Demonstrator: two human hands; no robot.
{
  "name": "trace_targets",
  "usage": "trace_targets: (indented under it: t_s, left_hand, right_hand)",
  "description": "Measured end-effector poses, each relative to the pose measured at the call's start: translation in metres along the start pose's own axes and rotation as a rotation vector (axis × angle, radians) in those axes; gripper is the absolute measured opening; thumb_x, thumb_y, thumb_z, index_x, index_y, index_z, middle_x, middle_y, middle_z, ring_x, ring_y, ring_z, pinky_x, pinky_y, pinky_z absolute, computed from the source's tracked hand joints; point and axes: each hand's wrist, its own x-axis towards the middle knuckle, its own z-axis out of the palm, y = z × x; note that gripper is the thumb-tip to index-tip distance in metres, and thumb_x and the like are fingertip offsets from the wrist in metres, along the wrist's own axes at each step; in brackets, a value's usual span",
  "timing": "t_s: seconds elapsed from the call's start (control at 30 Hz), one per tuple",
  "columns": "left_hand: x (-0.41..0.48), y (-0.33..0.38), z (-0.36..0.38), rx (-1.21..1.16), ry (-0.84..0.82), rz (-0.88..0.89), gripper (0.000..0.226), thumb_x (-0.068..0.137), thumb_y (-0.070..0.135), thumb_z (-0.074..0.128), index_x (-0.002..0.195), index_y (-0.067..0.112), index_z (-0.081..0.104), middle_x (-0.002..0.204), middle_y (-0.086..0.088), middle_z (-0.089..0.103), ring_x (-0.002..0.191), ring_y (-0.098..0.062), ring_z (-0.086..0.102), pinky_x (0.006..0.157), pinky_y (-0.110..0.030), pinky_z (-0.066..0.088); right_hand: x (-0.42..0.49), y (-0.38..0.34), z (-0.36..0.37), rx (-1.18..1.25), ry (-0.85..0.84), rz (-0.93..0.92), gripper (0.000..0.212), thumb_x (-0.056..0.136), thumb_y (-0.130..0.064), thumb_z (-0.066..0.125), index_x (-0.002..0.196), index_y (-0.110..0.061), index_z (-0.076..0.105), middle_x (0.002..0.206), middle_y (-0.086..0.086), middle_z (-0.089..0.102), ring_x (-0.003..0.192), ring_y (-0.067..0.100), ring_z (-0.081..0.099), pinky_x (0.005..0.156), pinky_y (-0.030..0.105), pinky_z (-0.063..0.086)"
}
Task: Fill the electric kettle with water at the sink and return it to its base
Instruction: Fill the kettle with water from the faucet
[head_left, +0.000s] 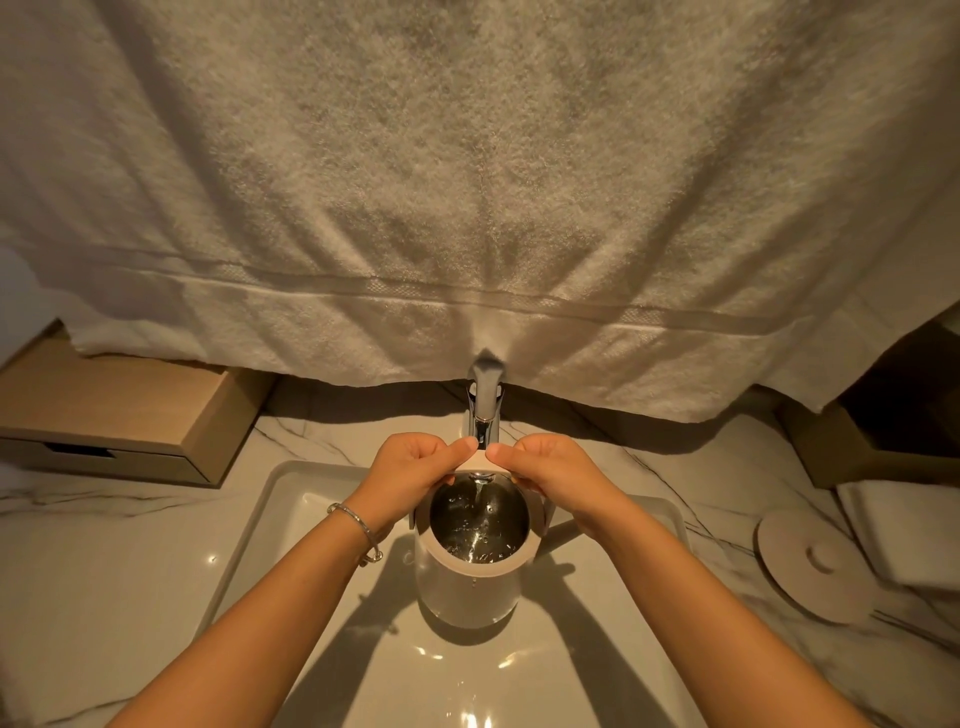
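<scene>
Kettle (470, 582) stands upright, mouth upward, left hand (410, 475) and right hand (553, 470) gripping its rim.

White kettle (470, 582), open, upright under tap (484, 410)

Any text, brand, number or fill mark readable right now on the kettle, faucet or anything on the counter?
None can be read. The kettle, faucet, towel, wooden box and round base show no legible text. No fill marks can be made out inside the kettle.
</scene>
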Motion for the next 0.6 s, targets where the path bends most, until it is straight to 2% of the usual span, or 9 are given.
trace_targets:
  t_s: [0.17,0.6]
  left_hand:
    - [0.0011,0.0008,0.0009,0.01,0.006,0.009,0.047,0.082,0.034,0.062,0.04,0.019,0.046,0.036,0.01,0.041,0.037,-0.002,0.039,0.047,-0.011,0.041]
    - [-0.0009,0.0005,0.0014,0.017,0.014,-0.002,0.046,0.082,0.034,0.062,0.043,0.016,0.046,0.035,0.01,0.042,0.037,-0.001,0.041,0.046,-0.008,0.04]
  right_hand:
    - [-0.0012,-0.0011,-0.0008,0.001,0.006,-0.004,0.038,0.08,-0.041,0.065,0.053,-0.019,0.049,0.056,-0.002,0.05,0.059,0.012,0.047,0.068,0.027,0.042]
    - [-0.004,-0.0038,0.0001,-0.021,0.001,0.008,0.036,0.082,-0.041,0.063,0.057,-0.017,0.052,0.064,0.003,0.055,0.067,0.016,0.051,0.073,0.03,0.045]
